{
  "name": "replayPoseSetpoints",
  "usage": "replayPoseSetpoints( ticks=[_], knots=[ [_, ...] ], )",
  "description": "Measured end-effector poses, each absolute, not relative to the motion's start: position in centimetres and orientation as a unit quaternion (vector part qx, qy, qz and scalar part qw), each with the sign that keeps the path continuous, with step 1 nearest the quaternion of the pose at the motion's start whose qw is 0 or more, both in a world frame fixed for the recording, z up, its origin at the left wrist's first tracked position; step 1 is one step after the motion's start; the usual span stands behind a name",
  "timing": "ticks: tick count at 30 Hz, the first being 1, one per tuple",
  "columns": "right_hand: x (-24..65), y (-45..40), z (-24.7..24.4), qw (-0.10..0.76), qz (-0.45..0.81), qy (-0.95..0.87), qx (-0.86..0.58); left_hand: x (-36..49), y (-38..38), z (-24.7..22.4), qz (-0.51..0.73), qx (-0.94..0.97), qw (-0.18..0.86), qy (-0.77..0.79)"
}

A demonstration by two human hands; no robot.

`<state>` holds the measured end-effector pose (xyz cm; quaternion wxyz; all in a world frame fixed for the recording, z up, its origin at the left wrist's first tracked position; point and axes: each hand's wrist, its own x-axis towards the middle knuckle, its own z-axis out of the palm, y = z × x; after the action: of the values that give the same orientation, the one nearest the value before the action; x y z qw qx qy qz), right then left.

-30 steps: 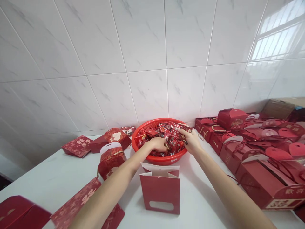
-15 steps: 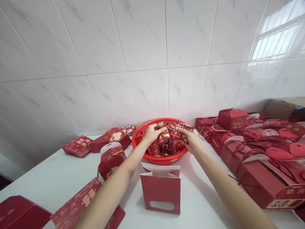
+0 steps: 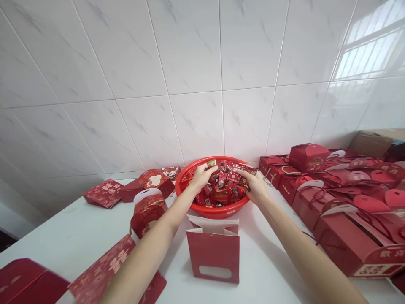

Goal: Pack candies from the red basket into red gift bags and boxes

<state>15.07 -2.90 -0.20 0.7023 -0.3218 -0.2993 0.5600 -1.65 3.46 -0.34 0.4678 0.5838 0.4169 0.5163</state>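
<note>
My left hand (image 3: 201, 177) is closed in a pinch on a gold candy packet (image 3: 211, 162), over the left part of a red plastic basket (image 3: 221, 213). My right hand (image 3: 256, 185) grips red patterned candy packets (image 3: 243, 174) at the basket's right rim; its fingers partly hide them. Heaped inside the basket are several small wrapped candies (image 3: 221, 195), mostly red. In front of the basket a red paper gift box (image 3: 213, 253) stands upright, its top open and a white oval on its near side.
Rows of red gift boxes (image 3: 344, 236) with cord handles fill the right side of the white table (image 3: 265, 261). More floral red boxes (image 3: 103, 193) lie along the left. A cardboard box (image 3: 368, 145) sits at the back right, against the tiled wall (image 3: 202, 122).
The shiny gold-and-red packet just below my left fingertips no longer shows there; red candies are seen in that spot. Both hands have stayed almost in place.
</note>
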Motion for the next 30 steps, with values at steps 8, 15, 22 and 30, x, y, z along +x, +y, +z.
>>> replayPoseSetpoints(
  ticks=[8,15,22,30],
  knots=[
    [15.14,-3.05,-0.08,0.690,0.562,-0.297,-0.345,-1.57,3.81,-0.66,0.504,0.590,0.478,0.411],
    [15.14,-3.04,-0.21,0.687,0.561,-0.310,-0.342,-1.72,3.99,-0.86,0.488,0.633,0.482,0.360],
    [15.25,-3.12,-0.22,0.677,0.564,-0.327,-0.342,-2.03,3.81,-0.63,0.492,0.685,0.426,0.328],
    [15.36,-2.97,-0.45,0.676,0.560,-0.336,-0.341,-1.83,3.43,-0.33,0.490,0.685,0.426,0.332]
  ],
)
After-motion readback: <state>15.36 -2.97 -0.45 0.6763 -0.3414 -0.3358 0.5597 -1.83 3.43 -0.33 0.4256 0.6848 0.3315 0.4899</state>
